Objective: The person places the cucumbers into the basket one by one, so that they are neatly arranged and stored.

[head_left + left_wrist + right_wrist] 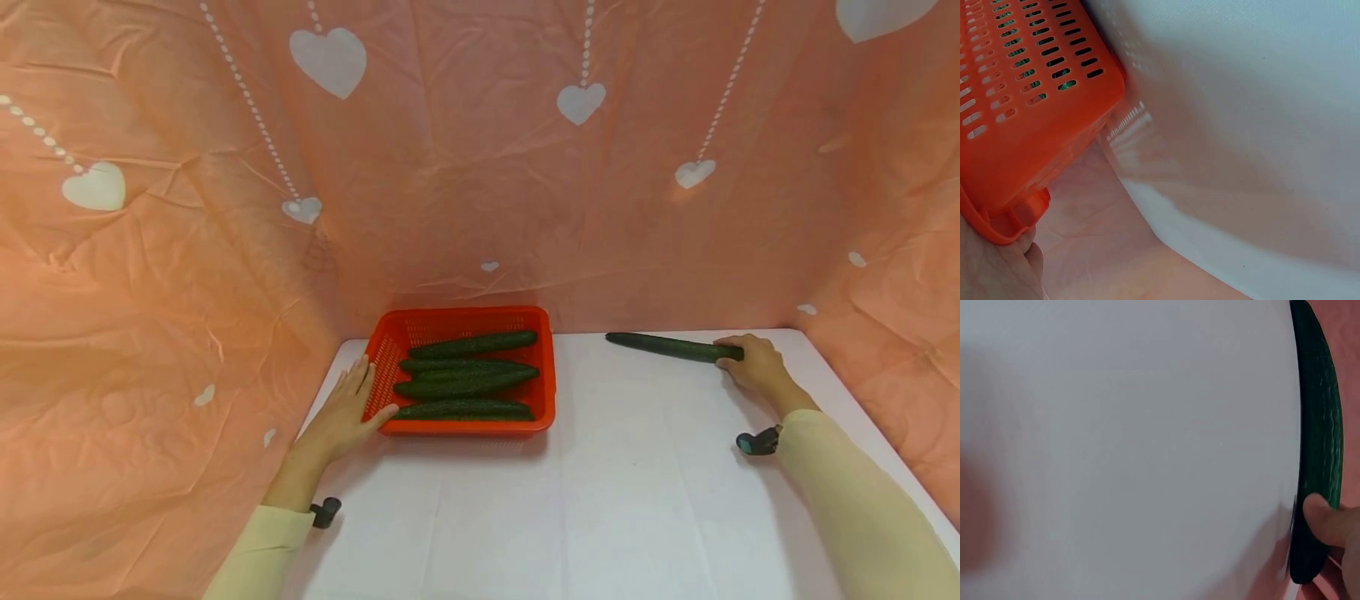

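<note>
A long dark green cucumber (663,346) lies near the back edge of the white table, at the right. My right hand (753,364) grips its right end; the thumb (1322,515) lies across the cucumber (1319,425) in the right wrist view, with the other fingers partly hidden behind it. To the left stands a red plastic basket (465,428) with slotted sides, and several cucumbers (465,383) lie lengthwise inside. My left hand (341,421) rests at the basket's front left corner, fingers straight along the left side and thumb over the rim.
The white table (600,500) runs right up to the orange cloth walls (465,167), printed with white hearts, at the back and both sides. A small black device (757,442) is worn at the right wrist, another (326,512) at the left wrist.
</note>
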`<state>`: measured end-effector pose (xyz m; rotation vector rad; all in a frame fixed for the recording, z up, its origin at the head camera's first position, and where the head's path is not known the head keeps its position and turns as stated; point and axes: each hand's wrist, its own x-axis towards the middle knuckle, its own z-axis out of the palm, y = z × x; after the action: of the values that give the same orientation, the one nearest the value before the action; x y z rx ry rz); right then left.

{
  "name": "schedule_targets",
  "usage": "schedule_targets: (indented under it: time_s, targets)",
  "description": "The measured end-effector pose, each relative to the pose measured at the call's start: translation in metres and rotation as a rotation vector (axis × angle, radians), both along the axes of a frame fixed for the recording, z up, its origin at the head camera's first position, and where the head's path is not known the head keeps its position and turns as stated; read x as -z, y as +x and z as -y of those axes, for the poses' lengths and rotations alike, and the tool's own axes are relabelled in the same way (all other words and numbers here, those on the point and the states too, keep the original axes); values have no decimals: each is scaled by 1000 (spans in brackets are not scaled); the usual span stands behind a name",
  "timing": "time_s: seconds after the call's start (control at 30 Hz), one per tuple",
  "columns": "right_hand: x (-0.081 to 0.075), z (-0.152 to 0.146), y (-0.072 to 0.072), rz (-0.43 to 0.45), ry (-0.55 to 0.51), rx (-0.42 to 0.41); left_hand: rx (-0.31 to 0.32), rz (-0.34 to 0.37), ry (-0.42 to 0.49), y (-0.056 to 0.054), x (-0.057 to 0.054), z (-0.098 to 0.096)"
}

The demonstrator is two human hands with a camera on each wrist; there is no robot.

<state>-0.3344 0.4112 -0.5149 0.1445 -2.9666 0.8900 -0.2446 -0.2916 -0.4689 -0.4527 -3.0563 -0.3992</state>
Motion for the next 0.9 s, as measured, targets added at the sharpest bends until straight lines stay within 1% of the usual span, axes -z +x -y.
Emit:
schedule_targets:
  time_s: [0.07, 0.17, 0.27, 0.37, 0.53, 0.7, 0.77, 0.9]
  targets:
    - [0, -2, 1, 1, 9, -18, -2, 2, 3, 0, 0, 0]
    - [2, -4, 4, -1, -12, -44, -7, 8, 2, 0, -1, 0]
    - [0, -3, 10, 5, -48, -51, -5, 10, 1, 0, -1, 1]
    - [-4, -1, 14, 10, -77, -51, -2, 11, 4, 1, -1, 1]
    - [-11, 2, 18, -38, -91, -72, -7, 6, 5, 2, -1, 1]
    - [-12, 5, 22, -115, -86, -127, -3, 12, 8, 3, -2, 0]
    - [-13, 8, 25, -133, -90, -148, -4, 15, 5, 3, -1, 0]
    - [-16, 13, 29, -170, -112, -147, -7, 10, 4, 2, -1, 0]
